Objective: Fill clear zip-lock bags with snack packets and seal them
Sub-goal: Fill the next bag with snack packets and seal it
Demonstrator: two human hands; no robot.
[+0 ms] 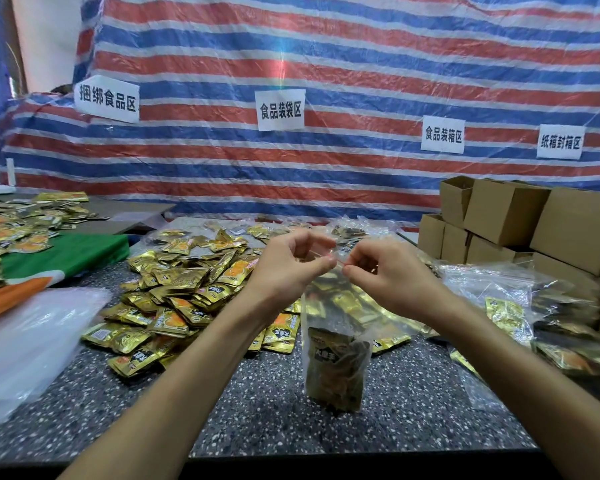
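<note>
bare tabletop [250, 403] ahead, snack packets [187, 292] left, cardboard boxes [520, 223] right

Site: makeshift food-packing workshop.
Backdrop: red, white and blue striped tarpaulin [361, 57] under clear film.
Zone signs, printed paper, in a row: food bundling sign [107, 99], food bagging sign [280, 110], food boxing sign [443, 134], carton sealing sign [560, 142].
Worktop [274, 410]: dark speckled stone.
Stock: loose heap of gold snack packets [187, 289]; filled clear bags [506, 306] at right; open cardboard cartons [506, 211] stacked behind them.
</note>
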